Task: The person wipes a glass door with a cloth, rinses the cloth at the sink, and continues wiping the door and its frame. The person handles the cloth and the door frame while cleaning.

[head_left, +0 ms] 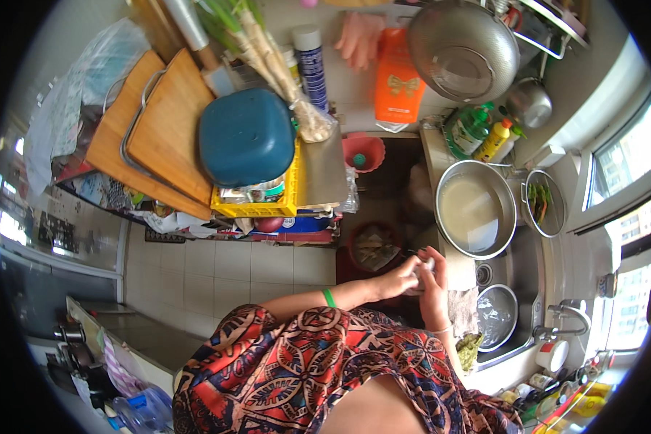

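My left hand (398,282), with a green band on its wrist, is closed and meets my right hand (434,283) beside the counter edge. My right fingers are bent and pressed together. Between the two hands shows a small pale thing (428,265), too covered by fingers to name. Just beyond them, low down, stands a reddish bin (353,249) with pale scraps (376,249) inside. To the right, a metal bowl (497,318) of clear water sits in the sink (528,278).
A large metal basin (447,189) of cloudy liquid and a strainer (557,226) with green and reddish vegetables stand farther right. A faucet (568,311) reaches over the sink. On the left are cutting boards (167,123), a blue lidded box (242,137) and a yellow basket (256,210).
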{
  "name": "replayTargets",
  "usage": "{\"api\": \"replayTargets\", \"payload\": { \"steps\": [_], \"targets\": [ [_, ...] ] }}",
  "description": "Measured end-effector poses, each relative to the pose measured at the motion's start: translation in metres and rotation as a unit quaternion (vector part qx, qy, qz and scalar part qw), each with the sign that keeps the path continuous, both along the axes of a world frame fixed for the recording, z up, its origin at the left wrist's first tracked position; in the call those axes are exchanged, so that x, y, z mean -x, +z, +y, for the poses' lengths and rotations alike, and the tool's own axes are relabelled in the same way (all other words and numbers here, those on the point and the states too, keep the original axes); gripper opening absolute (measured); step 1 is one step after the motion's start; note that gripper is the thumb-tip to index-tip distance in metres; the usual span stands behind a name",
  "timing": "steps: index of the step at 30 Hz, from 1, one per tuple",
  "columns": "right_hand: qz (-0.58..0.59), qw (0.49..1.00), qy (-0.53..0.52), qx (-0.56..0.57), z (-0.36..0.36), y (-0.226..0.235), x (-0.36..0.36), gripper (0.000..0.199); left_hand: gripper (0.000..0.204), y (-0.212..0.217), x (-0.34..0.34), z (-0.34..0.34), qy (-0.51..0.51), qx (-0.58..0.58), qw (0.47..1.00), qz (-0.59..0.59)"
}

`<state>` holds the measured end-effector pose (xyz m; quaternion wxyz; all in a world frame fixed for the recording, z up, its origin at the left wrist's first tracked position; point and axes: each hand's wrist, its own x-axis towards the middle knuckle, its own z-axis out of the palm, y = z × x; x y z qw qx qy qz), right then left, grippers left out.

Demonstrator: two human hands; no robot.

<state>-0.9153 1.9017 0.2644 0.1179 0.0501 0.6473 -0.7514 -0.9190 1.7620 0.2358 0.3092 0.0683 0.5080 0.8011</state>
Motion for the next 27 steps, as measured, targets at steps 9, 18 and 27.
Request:
{"api": "replayTargets", "payload": {
  "steps": [9, 18, 27],
  "targets": [
    [0.07, 0.962, 0.259, -0.05, -0.113, 0.0, 0.028, 0.051, 0.022, -0.055, -0.027, -0.092, 0.398, 0.29, 0.867, 0.077],
    [0.207, 0.869, 0.44, -0.087, -0.234, -0.034, 0.022, 0.039, 0.026, -0.08, -0.095, -0.173, 0.611, 0.401, 0.682, 0.012],
    [0.154, 0.762, 0.629, -0.023, -0.347, -0.029, -0.032, 0.04, 0.023, -0.028, -0.164, -0.25, 0.683, 0.21, 0.666, -0.213]
  ]
}}
